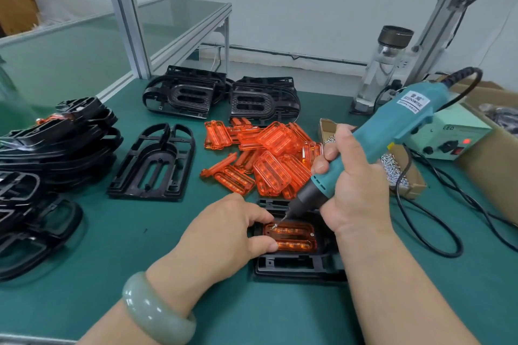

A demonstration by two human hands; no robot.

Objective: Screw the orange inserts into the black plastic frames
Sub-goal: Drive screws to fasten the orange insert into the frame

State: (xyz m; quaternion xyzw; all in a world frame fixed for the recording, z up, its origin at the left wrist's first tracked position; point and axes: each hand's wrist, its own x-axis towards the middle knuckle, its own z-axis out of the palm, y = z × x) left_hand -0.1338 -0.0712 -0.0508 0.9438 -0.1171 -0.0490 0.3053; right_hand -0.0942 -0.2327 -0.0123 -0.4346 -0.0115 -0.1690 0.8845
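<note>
At near edge of green counter (112,274), translucent orange ribbed insert (293,238) is sitting inside black plastic frame (297,267). Bit of teal electric screwdriver (392,131) is bearing on insert's far-left corner. Silver screw head (312,234) is showing at far-right corner, so unit is looking partway fastened. Loose pile of orange inserts (266,159) and stacks of black frames (56,148) are waiting: most work left. Left hand (224,235) is pinching insert's left end between forefinger and thumb. Right hand (350,176) is wrapping screwdriver barrel, tool tilted.
</note>
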